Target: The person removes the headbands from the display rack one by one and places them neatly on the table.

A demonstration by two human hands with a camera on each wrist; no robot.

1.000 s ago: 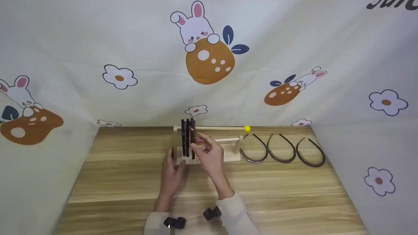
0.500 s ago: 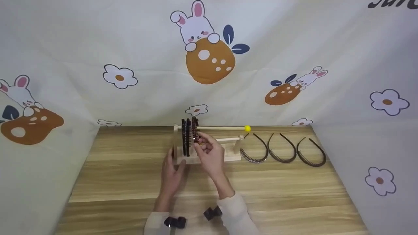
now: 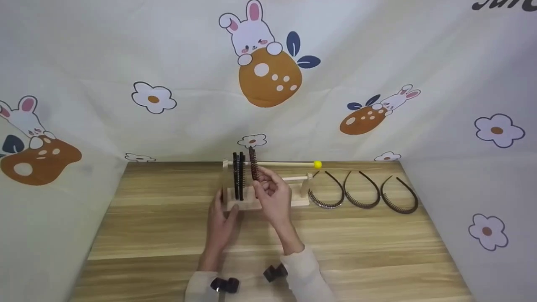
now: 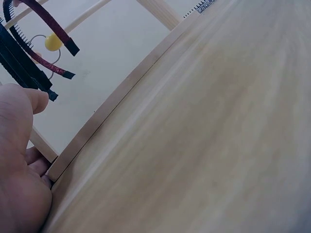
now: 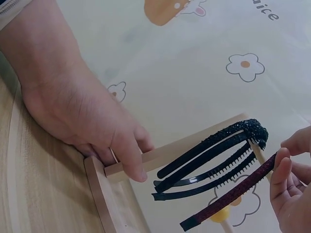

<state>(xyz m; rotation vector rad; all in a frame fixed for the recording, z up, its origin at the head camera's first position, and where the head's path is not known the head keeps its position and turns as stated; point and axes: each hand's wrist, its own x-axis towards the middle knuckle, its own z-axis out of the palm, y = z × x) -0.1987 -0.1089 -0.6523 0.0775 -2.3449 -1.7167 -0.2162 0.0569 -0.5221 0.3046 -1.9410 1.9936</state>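
Dark red glittery toothed headband [image 5: 238, 188], pinched by right hand [image 3: 275, 197], just shifted along pale wooden rod [image 3: 289, 164] away from 2 black toothed headbands [image 3: 241, 176], apparently separating it, left hand [image 3: 221, 222] gripping pale wooden stand [image 3: 300, 202].

The light is soft and a bit dim, the table [image 4: 194, 136] looks blurry in the left wrist view, and a black headband [image 5: 187, 181] has a shiny spot.

Cream sleeves [image 3: 308, 274] carry blocky black wrist cameras [image 3: 225, 285].
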